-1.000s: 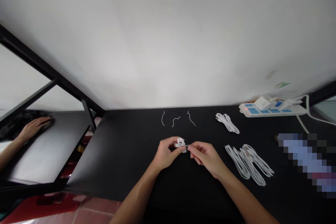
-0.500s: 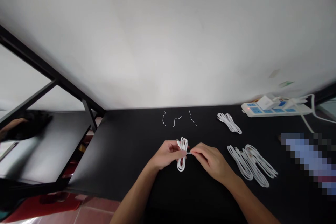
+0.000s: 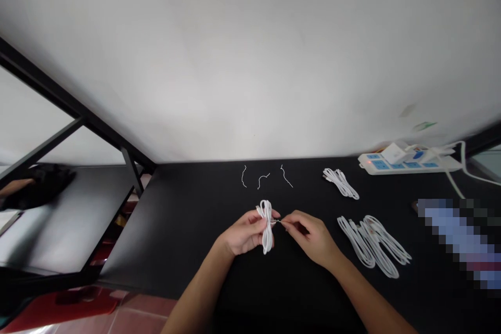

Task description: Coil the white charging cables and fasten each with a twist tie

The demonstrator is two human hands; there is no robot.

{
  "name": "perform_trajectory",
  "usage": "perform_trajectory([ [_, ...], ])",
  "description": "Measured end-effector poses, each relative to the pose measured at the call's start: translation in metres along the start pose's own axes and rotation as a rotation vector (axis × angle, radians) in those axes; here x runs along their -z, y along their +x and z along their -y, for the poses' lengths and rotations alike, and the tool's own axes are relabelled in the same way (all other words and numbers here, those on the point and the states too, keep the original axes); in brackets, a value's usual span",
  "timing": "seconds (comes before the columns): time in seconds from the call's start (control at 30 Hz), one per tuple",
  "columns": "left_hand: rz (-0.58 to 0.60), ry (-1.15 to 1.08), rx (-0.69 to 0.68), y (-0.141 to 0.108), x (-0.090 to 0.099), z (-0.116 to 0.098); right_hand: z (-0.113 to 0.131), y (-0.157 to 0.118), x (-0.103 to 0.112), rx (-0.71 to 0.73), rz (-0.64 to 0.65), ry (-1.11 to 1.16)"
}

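Observation:
A coiled white cable (image 3: 266,235) stands upright in my left hand (image 3: 243,233), gripped between thumb and fingers around its middle. My right hand (image 3: 309,234) pinches the end of a thin white twist tie (image 3: 277,221), which reaches out from the right side of the coil. Beyond my hands, three thin white ties lie apart on the black table: one at the left (image 3: 243,176), one in the middle (image 3: 262,179) and one at the right (image 3: 286,176).
On the right lie a small bundled white cable (image 3: 341,183) and several loosely coiled white cables (image 3: 371,245). Behind them a white power strip (image 3: 409,165) holds plugs by the wall. A pixelated object (image 3: 457,235) is at the far right. Another person's arm (image 3: 15,187) shows at the far left.
The coil in my left hand has turned slightly and shifted a little left and up. The fingers of my right hand have moved slightly left and up with the tie.

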State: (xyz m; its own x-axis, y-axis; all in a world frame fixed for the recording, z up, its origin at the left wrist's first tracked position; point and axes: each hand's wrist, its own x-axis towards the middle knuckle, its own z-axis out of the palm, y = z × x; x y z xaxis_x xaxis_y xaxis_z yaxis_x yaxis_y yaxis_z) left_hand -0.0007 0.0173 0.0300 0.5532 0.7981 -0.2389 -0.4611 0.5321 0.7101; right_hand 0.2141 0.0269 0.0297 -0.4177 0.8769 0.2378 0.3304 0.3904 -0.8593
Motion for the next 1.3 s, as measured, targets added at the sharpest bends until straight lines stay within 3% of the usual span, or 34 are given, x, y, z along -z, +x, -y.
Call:
perform_trajectory([
  [0.13,0.346,-0.075,0.093,-0.004,0.005,0.007,0.007,0.0,0.005,-0.095,0.112,0.147],
  [0.2,0.434,-0.123,0.102,-0.005,0.004,0.007,0.01,-0.001,0.006,-0.116,0.173,0.181],
  [0.27,0.447,-0.16,0.098,-0.006,0.003,0.005,0.011,0.0,0.009,-0.124,0.191,0.157],
  [0.4,0.342,-0.123,0.11,-0.008,0.003,-0.001,0.008,0.002,0.021,-0.128,0.151,0.048],
  [0.5,0.36,-0.131,0.08,-0.01,0.007,-0.003,0.003,0.002,0.033,-0.138,0.116,-0.017],
  [0.6,0.324,-0.136,-0.003,-0.012,0.01,-0.006,-0.005,0.001,0.042,-0.179,-0.005,-0.103],
  [0.77,-0.067,0.034,-0.076,-0.003,0.002,-0.011,-0.024,0.013,0.048,-0.216,-0.403,-0.402],
  [0.87,-0.307,0.282,-0.059,0.006,0.001,-0.006,-0.04,0.032,0.05,-0.279,-0.467,-0.6],
  [0.93,-0.383,0.459,-0.09,0.009,0.004,-0.001,-0.049,0.043,0.051,-0.348,-0.42,-0.712],
  [1.03,-0.345,0.628,-0.156,0.009,0.007,0.002,-0.052,0.049,0.052,-0.426,-0.307,-0.796],
  [1.1,-0.291,0.604,-0.144,0.007,0.006,0.0,-0.045,0.044,0.048,-0.42,-0.299,-0.796],
  [1.2,-0.231,0.468,-0.058,0.004,0.0,-0.003,-0.021,0.025,0.03,-0.276,-0.338,-0.698],
  [1.3,-0.215,0.447,-0.028,0.005,-0.002,-0.002,0.0,0.006,0.002,-0.136,-0.248,-0.602],
])
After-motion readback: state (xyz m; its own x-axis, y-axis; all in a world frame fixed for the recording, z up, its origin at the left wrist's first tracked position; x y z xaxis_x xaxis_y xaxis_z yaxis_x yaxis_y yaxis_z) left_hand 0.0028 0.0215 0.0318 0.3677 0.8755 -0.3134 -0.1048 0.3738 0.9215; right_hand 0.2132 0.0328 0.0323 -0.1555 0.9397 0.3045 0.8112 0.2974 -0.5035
